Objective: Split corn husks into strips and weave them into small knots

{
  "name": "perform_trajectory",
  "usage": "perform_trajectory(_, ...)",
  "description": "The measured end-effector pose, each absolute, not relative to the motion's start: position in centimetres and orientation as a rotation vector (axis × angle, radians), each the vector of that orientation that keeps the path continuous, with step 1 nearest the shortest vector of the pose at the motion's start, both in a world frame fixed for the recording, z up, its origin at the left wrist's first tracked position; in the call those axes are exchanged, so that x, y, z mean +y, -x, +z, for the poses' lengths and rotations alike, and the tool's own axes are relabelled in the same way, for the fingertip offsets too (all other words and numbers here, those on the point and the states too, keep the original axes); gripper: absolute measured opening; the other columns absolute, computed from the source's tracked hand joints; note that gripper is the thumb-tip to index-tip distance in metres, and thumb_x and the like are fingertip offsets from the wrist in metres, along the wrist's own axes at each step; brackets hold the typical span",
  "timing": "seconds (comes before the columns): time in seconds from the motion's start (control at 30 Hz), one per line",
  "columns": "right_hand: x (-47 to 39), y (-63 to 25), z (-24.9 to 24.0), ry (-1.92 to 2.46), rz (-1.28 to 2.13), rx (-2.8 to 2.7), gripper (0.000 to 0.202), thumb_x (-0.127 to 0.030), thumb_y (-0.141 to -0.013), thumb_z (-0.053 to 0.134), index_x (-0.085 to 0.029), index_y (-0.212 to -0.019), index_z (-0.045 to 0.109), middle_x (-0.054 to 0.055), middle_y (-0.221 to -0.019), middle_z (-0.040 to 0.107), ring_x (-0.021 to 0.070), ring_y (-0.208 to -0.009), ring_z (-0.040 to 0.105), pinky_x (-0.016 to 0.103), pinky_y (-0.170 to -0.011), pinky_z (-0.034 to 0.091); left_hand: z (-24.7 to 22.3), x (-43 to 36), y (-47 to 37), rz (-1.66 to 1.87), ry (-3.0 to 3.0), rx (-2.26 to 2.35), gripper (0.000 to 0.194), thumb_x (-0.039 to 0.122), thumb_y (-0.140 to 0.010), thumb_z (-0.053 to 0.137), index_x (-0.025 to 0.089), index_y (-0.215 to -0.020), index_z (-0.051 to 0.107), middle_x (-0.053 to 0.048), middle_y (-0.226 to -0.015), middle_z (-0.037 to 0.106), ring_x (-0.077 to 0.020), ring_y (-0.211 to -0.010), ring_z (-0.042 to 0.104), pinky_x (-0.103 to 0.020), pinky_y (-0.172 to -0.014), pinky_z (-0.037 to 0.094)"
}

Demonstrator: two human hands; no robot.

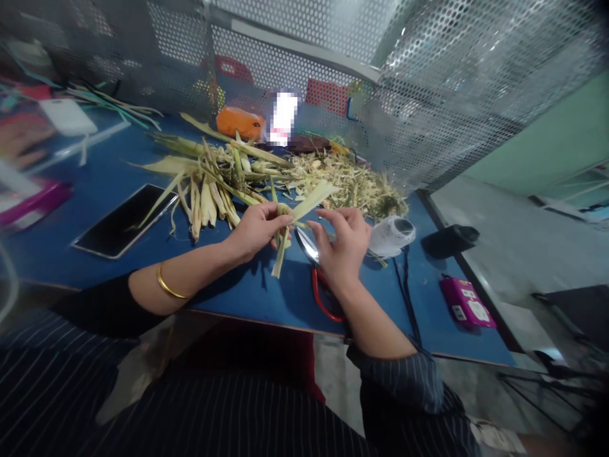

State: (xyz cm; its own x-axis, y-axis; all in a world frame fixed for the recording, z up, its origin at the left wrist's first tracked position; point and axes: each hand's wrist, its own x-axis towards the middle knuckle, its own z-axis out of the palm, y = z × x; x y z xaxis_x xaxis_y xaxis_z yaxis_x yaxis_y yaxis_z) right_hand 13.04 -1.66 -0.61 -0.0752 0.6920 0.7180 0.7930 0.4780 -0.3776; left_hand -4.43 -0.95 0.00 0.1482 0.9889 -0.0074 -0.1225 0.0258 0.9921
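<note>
My left hand (261,227) is closed, pinching a small bundle of pale green corn husk strips (311,198) between thumb and fingers. One wide strip fans out to the upper right, and a narrower end hangs below the fingers. My right hand (346,244) is just to the right, thumb and forefinger curved and apart, with the thumb tip close to a thin husk end. Beneath it lie scissors (308,245) with red handles, partly covered by the hand. Behind my left hand rests a pile of larger corn husks (209,200).
Husk scraps (352,181) heap along the perforated metal screen (295,54). A dark phone (126,222) lies left; a white roll (392,236), a black cylinder (450,241) and a purple pack (469,303) stand right. Another person's blurred hand (23,136) shows at far left.
</note>
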Motion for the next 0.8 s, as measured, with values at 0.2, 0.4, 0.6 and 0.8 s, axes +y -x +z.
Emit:
perform_trajectory(0.2, -0.1, -14.0, -0.1, 1.038, 1.132, -1.683, 0.035, -0.043, -0.075, 0.070, -0.020, -0.101, 0.070, 0.000, -0.073, 0.065, 0.0145, -0.068, 0.057, 0.029, -0.067, 0.046, 0.4, -1.5, 4.4, 0.914, -1.330, 0.986, 0.011, 0.023, -0.082, 0.062, 0.013, -0.080, 0.063, -0.002, -0.065, 0.064, -0.0090, -0.050, 0.057, -0.017, -0.037, 0.039)
perform_trajectory(0.4, -0.2, -13.3, 0.0, 0.960, 1.189, -1.474, 0.021, -0.037, -0.068, 0.077, -0.018, -0.070, 0.069, -0.002, -0.061, 0.063, 0.0109, -0.058, 0.054, 0.026, -0.059, 0.043, 0.1, -1.2, 4.7, 0.850, -1.319, 0.908, 0.021, 0.034, -0.080, 0.066, 0.014, -0.087, 0.066, -0.003, -0.070, 0.066, -0.0117, -0.058, 0.061, -0.017, -0.038, 0.039)
perform_trajectory(0.6, -0.4, -12.4, -0.7, 1.110, 1.069, -1.416, 0.025, -0.041, -0.070, 0.072, -0.016, -0.070, 0.068, 0.000, -0.061, 0.064, 0.0110, -0.053, 0.052, 0.026, -0.056, 0.043, -0.1, -1.3, 4.4, 0.879, -1.403, 0.934, 0.021, 0.032, -0.077, 0.069, 0.012, -0.083, 0.068, -0.003, -0.067, 0.067, -0.0087, -0.050, 0.054, -0.018, -0.041, 0.041)
perform_trajectory(0.8, -0.1, -12.3, -1.6, 1.223, 1.052, -1.372, 0.031, -0.046, -0.073, 0.069, -0.016, -0.068, 0.064, 0.001, -0.061, 0.064, 0.0126, -0.057, 0.057, 0.026, -0.058, 0.045, -0.2, -1.5, 4.2, 0.908, -1.514, 1.066, 0.025, 0.033, -0.083, 0.061, 0.011, -0.074, 0.066, -0.004, -0.067, 0.068, -0.0064, -0.042, 0.047, -0.019, -0.039, 0.040)
